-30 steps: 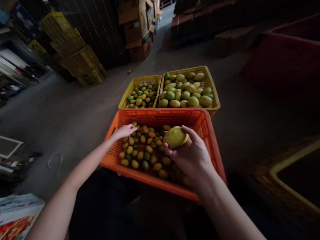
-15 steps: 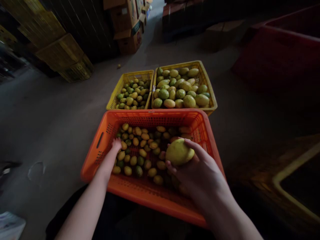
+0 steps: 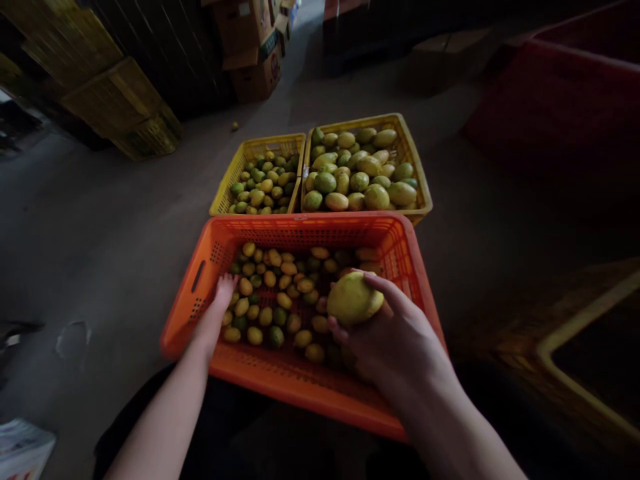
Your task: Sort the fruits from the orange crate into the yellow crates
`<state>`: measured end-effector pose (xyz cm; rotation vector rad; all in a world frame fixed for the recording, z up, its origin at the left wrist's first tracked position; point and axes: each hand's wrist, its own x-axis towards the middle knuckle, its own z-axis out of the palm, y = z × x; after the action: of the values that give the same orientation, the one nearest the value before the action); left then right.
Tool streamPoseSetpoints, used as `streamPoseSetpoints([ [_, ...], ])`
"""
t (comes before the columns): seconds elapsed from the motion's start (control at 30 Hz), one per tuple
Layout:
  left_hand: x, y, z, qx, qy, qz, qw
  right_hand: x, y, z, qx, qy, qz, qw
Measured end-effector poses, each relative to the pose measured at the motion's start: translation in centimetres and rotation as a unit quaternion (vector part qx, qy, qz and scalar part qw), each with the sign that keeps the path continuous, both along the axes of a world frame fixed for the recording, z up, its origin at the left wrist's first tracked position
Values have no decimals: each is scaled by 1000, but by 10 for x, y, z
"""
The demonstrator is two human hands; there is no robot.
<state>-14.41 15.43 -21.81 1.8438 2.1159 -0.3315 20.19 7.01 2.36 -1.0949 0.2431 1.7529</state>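
Note:
An orange plastic crate [image 3: 295,383] sits right in front of me, holding several small yellow and green mangoes [image 3: 280,300]. My right hand [image 3: 395,340] is closed round one large yellow-green mango [image 3: 354,299], held above the crate's right side. My left hand [image 3: 220,297] reaches down into the crate's left side among the small fruit; its fingers are curled and mostly hidden, and what they hold, if anything, is not visible.
Two yellow crates stand on the concrete floor behind: the left yellow crate [image 3: 227,190] with small mangoes, the right yellow crate [image 3: 417,180] with large ones. Stacked yellow crates [image 3: 115,100] and cardboard boxes [image 3: 250,47] lie further back. A red bin [image 3: 560,100] is at right.
My left hand moved from the far part of the orange crate down to its left side. The right hand kept the large mango, shifting slightly. The view tilted down.

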Motion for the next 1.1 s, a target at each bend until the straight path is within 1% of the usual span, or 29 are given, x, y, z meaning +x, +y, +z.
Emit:
streamPoseSetpoints([
  [0.13,-1,-9,21,-24,-22,59,998,-1,-1,6,-7,8,-4,1000],
  [0.2,3,-6,37,-43,-51,93,993,-2,0,8,11,18,4,1000],
  [0.23,7,-5,48,-51,-75,106,990,-3,0,9,26,24,14,999],
  [0.3,19,-2,74,-64,-143,122,980,-4,0,11,60,31,42,997],
  [0.33,27,-2,91,-66,-184,124,973,-6,0,11,79,27,56,995],
  [0.4,48,-9,129,-63,-274,120,952,-10,0,12,118,1,71,991],
  [0.43,60,-15,149,-64,-335,123,932,-12,-1,12,136,-19,71,988],
  [0.47,74,-24,170,-66,-412,128,900,-15,-2,12,154,-38,70,985],
  [0.5,88,-34,189,-84,-551,157,815,-17,-4,12,169,-56,72,981],
  [0.53,102,-46,207,-111,-669,185,711,-20,-7,12,185,-71,75,977],
  [0.57,115,-58,222,-135,-750,204,615,-21,-10,13,203,-85,79,972],
  [0.6,128,-70,233,-152,-803,218,533,-23,-13,13,220,-96,83,967],
  [0.63,140,-81,241,-158,-837,230,470,-23,-17,15,237,-106,88,962],
  [0.67,150,-91,246,-162,-860,239,420,-23,-21,17,251,-113,93,957],
  [0.7,159,-98,248,-159,-878,247,378,-22,-25,20,260,-120,98,953],
  [0.73,166,-104,248,-151,-892,252,343,-20,-30,23,259,-127,103,952],
  [0.77,172,-108,246,-142,-903,255,317,-19,-34,26,249,-134,105,954],
  [0.8,176,-111,243,-133,-910,258,298,-17,-38,30,234,-142,101,956],
  [0.83,178,-112,240,-127,-913,261,286,-16,-41,33,217,-148,94,960],
  [0.93,179,-111,235,-143,-906,287,276,-16,-44,35,188,-136,56,971],
  [1.0,176,-109,237,-142,-900,317,262,-19,-41,31,192,-120,39,973],
  [1.1,172,-105,241,-104,-904,344,233,-28,-34,21,201,-112,38,972],
])
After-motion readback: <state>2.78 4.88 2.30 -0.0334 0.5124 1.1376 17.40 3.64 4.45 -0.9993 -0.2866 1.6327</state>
